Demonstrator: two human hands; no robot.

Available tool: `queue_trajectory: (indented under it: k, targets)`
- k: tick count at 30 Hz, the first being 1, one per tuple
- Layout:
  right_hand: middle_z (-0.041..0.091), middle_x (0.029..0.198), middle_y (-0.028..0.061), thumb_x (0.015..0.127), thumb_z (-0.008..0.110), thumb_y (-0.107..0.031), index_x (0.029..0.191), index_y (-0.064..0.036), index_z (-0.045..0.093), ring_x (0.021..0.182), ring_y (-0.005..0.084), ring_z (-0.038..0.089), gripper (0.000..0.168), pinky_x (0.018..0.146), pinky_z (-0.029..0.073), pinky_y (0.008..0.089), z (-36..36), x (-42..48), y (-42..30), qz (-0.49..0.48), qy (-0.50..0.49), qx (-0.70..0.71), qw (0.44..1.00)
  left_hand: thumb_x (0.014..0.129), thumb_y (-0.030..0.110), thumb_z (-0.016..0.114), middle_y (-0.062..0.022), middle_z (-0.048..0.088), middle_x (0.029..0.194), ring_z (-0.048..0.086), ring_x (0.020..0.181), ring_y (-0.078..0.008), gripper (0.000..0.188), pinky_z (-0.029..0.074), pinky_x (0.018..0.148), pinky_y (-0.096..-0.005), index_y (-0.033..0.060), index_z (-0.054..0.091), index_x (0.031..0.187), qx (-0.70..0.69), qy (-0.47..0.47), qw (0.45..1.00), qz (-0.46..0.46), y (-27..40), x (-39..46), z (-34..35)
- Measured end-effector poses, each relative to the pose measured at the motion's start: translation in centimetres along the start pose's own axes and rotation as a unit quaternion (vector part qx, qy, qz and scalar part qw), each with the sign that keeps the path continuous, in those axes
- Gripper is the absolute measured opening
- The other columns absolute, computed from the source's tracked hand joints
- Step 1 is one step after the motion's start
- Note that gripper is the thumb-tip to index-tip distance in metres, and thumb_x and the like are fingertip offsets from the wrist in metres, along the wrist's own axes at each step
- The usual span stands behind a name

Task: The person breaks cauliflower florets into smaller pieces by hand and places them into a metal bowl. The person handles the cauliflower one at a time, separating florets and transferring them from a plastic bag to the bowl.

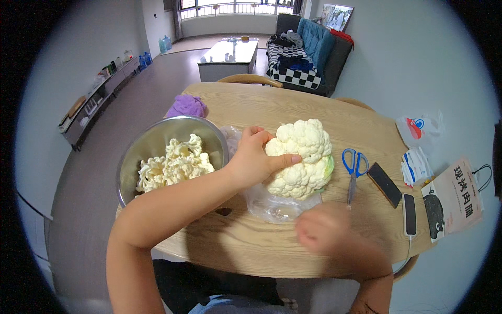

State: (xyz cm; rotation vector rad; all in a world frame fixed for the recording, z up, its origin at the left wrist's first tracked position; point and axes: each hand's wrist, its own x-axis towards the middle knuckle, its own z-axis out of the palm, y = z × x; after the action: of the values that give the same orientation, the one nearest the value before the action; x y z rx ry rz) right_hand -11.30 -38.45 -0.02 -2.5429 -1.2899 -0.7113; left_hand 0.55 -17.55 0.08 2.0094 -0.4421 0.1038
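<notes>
A large head of cauliflower (300,165) stands on a clear plastic bag (274,206) at the middle of the wooden table. My left hand (259,157) grips its left side, with the thumb across the florets. Below and right of the cauliflower, my right hand (323,229) is curled and blurred by motion; whether it holds anything cannot be told. To the left stands a steel bowl (131,157) with cut cauliflower florets (176,165) in it. Blue-handled scissors (353,168) lie to the right of the cauliflower, blades toward me.
Right of the scissors lie a dark phone (385,184) and a white device with a cable (409,214). Farther right are a tissue pack (416,167), a paper bag (453,200) and a plastic bag (419,127). A purple cloth (187,106) lies behind the bowl.
</notes>
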Motion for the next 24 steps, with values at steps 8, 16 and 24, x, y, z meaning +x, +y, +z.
queue_trajectory:
  k: [8,16,24]
  targets:
    - [0.063,0.087,0.0077,0.071,0.073,-0.001,0.085,-0.003,0.064,0.067,0.0174,0.061,0.016,0.056,0.048,0.0278,0.7,2.8,4.7,0.219,0.174,0.147,0.949,0.063,0.062,0.077,-0.0287,0.038,0.128,0.041,0.119,-0.044,0.087,0.037,0.102,-0.0447,-0.0078,0.059,0.111,0.16,-0.038,0.985,-0.042,-0.9,-0.5,0.2]
    - [0.061,0.085,0.008,0.071,0.075,-0.009,0.083,-0.005,0.064,0.073,0.0256,0.062,0.017,0.06,0.049,0.034,2.6,3.2,4.8,0.182,0.16,0.032,0.97,0.065,0.053,0.08,-0.0256,0.042,0.122,0.042,0.115,-0.0381,0.074,0.039,0.098,-0.0401,-0.0054,0.061,0.105,0.189,-0.013,0.982,-0.021,-1.5,-0.9,0.9]
    - [0.061,0.082,0.0078,0.071,0.074,-0.005,0.081,-0.005,0.064,0.072,0.0254,0.061,0.014,0.06,0.048,0.0338,2.6,3.9,3.7,0.188,0.155,-0.005,0.97,0.062,0.062,0.077,-0.0281,0.036,0.131,0.037,0.12,-0.0459,0.089,0.036,0.101,-0.0469,-0.0089,0.057,0.113,0.172,-0.054,0.982,-0.049,-1.3,-0.7,0.7]
